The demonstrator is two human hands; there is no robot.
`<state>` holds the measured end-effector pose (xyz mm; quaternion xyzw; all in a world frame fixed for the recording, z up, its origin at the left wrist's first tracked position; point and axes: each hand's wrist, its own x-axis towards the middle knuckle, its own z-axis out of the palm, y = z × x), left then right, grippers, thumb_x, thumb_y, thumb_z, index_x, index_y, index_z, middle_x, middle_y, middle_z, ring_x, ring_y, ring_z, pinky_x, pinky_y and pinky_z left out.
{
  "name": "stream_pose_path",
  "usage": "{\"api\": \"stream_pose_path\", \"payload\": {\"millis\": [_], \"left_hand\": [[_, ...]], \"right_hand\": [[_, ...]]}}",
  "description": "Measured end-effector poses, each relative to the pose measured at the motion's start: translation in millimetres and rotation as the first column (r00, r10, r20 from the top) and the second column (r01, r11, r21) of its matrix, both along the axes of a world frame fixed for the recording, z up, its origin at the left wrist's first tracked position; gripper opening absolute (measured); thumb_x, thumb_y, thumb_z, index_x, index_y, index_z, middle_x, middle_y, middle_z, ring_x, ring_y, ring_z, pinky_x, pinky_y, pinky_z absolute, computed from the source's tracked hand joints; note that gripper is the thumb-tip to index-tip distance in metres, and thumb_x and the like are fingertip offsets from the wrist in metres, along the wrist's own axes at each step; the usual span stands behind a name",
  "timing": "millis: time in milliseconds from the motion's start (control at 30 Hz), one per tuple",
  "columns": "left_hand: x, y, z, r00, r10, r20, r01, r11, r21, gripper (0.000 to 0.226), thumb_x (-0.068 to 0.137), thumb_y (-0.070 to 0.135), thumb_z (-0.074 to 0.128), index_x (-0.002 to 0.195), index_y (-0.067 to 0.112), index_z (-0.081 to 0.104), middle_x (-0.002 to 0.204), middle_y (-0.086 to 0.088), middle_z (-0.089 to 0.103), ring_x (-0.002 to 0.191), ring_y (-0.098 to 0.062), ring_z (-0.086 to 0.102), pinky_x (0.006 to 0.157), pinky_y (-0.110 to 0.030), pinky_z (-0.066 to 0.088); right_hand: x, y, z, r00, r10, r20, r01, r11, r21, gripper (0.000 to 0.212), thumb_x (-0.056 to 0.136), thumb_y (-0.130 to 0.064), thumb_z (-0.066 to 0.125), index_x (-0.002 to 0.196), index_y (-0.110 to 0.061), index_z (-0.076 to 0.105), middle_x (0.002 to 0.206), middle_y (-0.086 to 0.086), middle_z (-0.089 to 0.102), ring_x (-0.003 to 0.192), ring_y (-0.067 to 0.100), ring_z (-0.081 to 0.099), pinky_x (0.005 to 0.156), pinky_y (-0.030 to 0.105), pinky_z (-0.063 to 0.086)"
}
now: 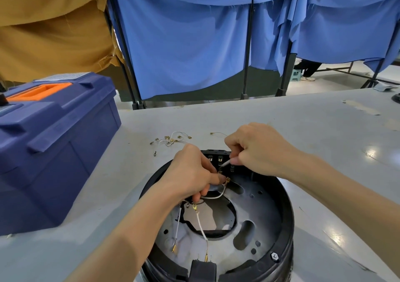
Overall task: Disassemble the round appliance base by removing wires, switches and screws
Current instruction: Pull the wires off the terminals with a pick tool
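We are working over the round appliance base [281, 206], which is sitting on the grey table [313, 126] close in front of us, near the blue toolbox [54, 152]. Our right hand [257, 149] is pinching a thin white wire end [227, 163] in curled fingers at the black terminal block [218, 154] on the base's far rim. Our left hand [190, 173] is curling its fingers round a looping white wire [216, 195] inside the base, and loose wires [173, 140] are lying on the table beyond.
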<state>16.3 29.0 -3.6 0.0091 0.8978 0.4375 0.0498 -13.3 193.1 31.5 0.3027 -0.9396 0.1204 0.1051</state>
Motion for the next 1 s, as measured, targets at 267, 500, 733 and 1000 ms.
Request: {"api": "stream_pose_path", "payload": {"millis": [267,500,733,1000], "left_hand": [[6.9,-5.8,5.7,0.989,-0.034,-0.147,0.021,0.996,-0.088,0.022,0.068,0.035,0.086,0.064,0.018,0.073,0.037,-0.006,0.052,0.027,-0.02,0.04,0.04,-0.024,0.038],[8.5,-13.9,14.0,0.962,0.129,-0.242,-0.185,0.957,-0.222,0.016,0.069,0.026,0.084,0.06,0.02,0.071,0.03,0.008,0.046,0.032,-0.014,0.046,0.063,-0.04,0.059],[8.8,-13.0,10.9,0.957,0.139,-0.253,-0.195,0.958,-0.211,0.015,0.075,0.031,0.081,0.066,0.022,0.074,0.036,0.004,0.052,0.033,-0.016,0.049,0.059,-0.036,0.057],[6.8,-11.8,-2.9,0.986,0.082,-0.143,-0.104,0.983,-0.153,0.014,0.084,0.033,0.073,0.075,0.022,0.073,0.035,-0.002,0.053,0.027,-0.017,0.047,0.046,-0.025,0.048]], "right_hand": [[3.9,5.9,-1.1,0.999,-0.054,0.007,0.054,0.998,-0.033,0.042,0.081,-0.024,0.07,0.054,-0.021,0.038,0.067,-0.009,0.054,0.077,0.02,0.048,0.06,0.031,0.03],[5.7,5.1,1.1,0.997,-0.065,0.027,0.066,0.997,-0.042,0.037,0.083,-0.023,0.068,0.056,-0.024,0.042,0.08,-0.009,0.063,0.082,0.02,0.052,0.066,0.031,0.039],[10.0,-11.5,-5.4,0.999,-0.038,-0.039,0.039,0.999,0.022,0.039,0.087,-0.029,0.062,0.06,-0.026,0.034,0.088,-0.006,0.063,0.086,0.021,0.052,0.07,0.033,0.039],[15.3,-16.0,-16.2,0.991,-0.019,-0.13,0.035,0.992,0.123,0.014,0.084,-0.021,0.05,0.079,-0.023,0.037,0.077,-0.004,0.046,0.073,0.025,0.042,0.052,0.032,0.017]]}}
